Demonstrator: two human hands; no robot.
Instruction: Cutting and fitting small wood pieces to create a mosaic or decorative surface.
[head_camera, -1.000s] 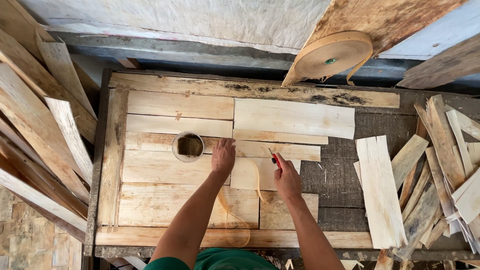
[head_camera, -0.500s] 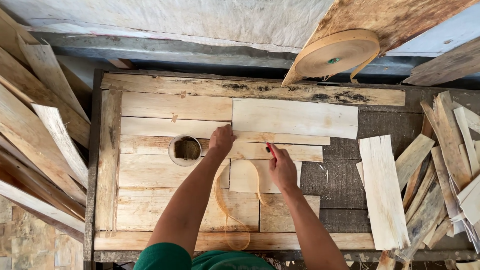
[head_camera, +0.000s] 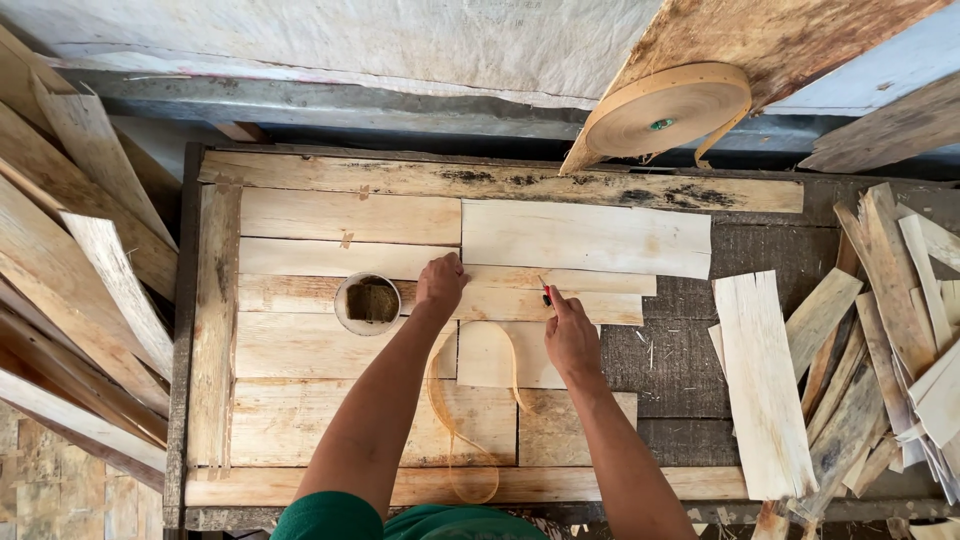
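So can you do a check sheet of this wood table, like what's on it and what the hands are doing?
Surface: dark work table, mostly covered by pale veneer sheets laid edge to edge.
Job's things: loose tape strip looping toward the front edge; small red-handled tool.
Clutter: round pot with brownish contents; veneer offcuts at the right.
Hands: left hand pressing on the sheets; right hand pinching the tool.
Cables: nothing seen.
Surroundings: tape roll hanging above the table; wood strips stacked left; more scraps piled far right.
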